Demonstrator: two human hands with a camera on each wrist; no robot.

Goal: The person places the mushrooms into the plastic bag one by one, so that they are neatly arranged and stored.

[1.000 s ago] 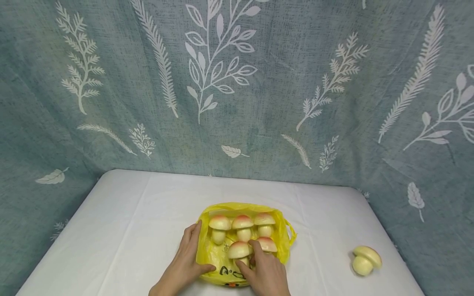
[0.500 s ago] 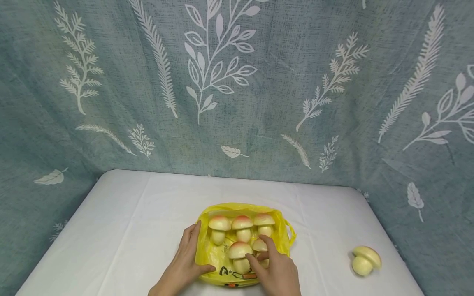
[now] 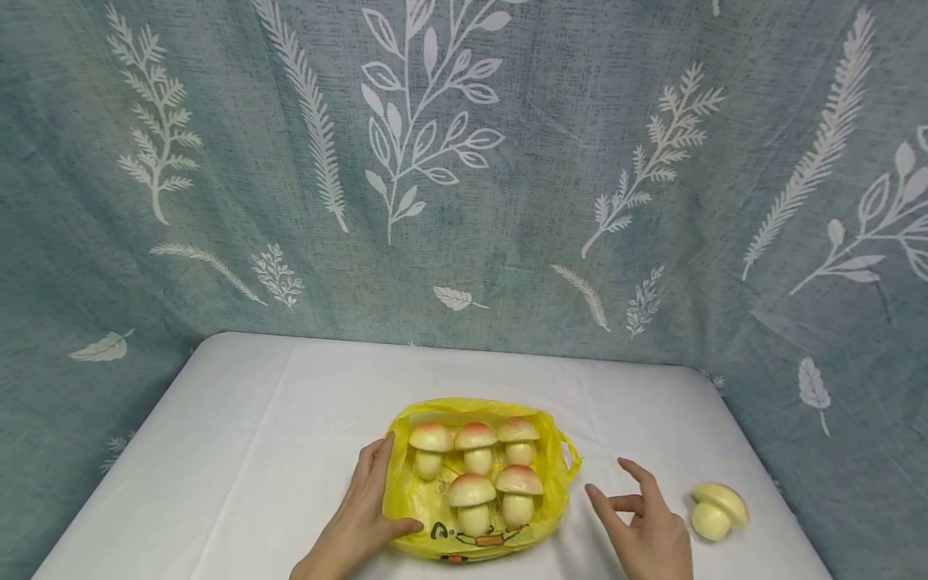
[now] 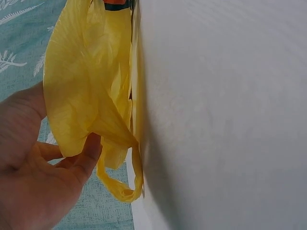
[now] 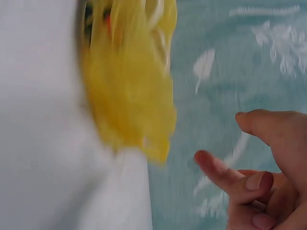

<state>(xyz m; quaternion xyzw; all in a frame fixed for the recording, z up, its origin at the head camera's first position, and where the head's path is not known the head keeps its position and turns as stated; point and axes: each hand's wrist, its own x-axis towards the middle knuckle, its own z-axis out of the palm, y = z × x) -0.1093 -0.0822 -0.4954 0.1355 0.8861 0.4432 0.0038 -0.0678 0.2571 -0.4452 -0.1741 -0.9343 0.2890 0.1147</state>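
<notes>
A yellow plastic bag (image 3: 561,491) lies open on the table with several toy mushrooms with pinkish caps inside. Three stand in the back row, among them the middle mushroom (image 3: 475,437). In front of them are a left mushroom (image 3: 471,491) and a right mushroom (image 3: 519,482). My left hand (image 3: 358,507) grips the bag's left side, its fingers partly behind the plastic in the left wrist view. To the right of the bag, my right hand (image 3: 641,524) is over the table, holding nothing, with thumb and index finger apart. Beside it lies another mushroom (image 3: 716,511), tipped over.
A white-covered table (image 3: 254,451) carries everything. Behind it hangs a blue-green curtain (image 3: 507,266) with white leaf prints. A handle loop (image 3: 573,455) sticks out from the bag's right side.
My right hand has let go of the front right mushroom and moved right, out of the bag, towards the lone mushroom. My left hand has stayed at the bag.
</notes>
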